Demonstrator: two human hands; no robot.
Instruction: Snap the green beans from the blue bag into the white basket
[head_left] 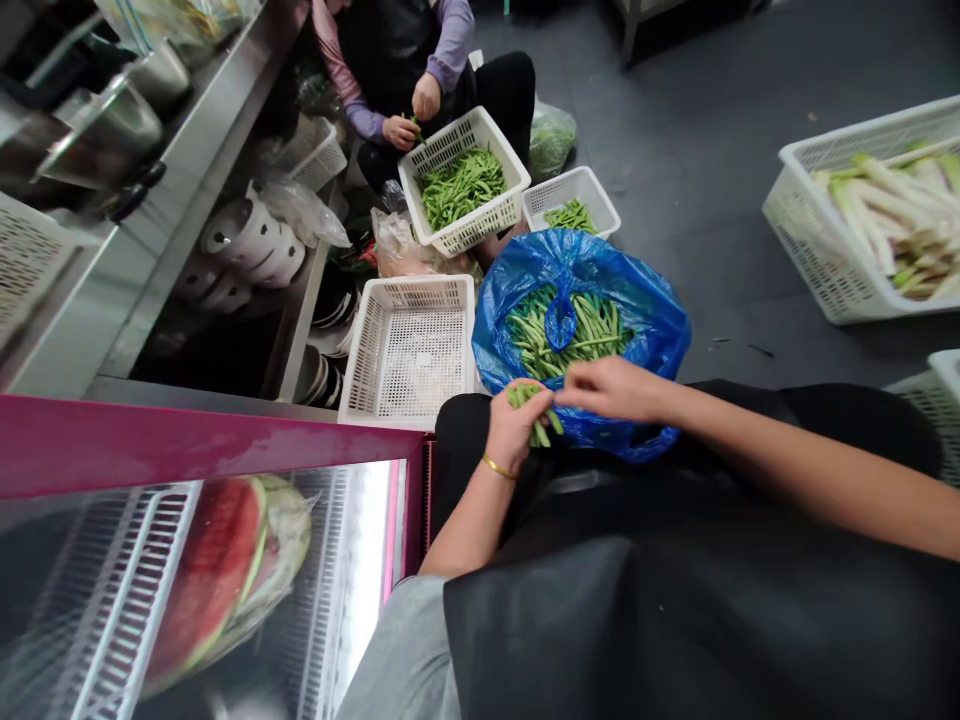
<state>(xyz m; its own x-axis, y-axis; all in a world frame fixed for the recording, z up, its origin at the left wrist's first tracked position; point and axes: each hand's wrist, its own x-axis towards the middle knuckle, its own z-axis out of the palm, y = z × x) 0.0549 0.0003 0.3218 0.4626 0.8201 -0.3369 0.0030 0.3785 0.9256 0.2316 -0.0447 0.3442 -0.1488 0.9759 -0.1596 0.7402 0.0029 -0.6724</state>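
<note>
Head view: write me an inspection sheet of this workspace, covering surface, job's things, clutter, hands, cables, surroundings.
Surface: dark floor, small scraps right of the blue bag.
Job's things: green beans in an open blue bag; white basket to its left.
Clutter: crumpled plastic bag beyond the white basket.
Hands: left hand grips a bunch of beans; right hand is beside it, fingertips too blurred to tell what they hold.
Cables: nothing seen.
Surroundings: co-worker handling beans; cut watermelon in a cabinet.

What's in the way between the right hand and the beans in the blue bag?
Nothing visible blocks the right hand from the beans; the blue bag is open. Only a bunched strip of blue plastic lies over part of them.
</note>
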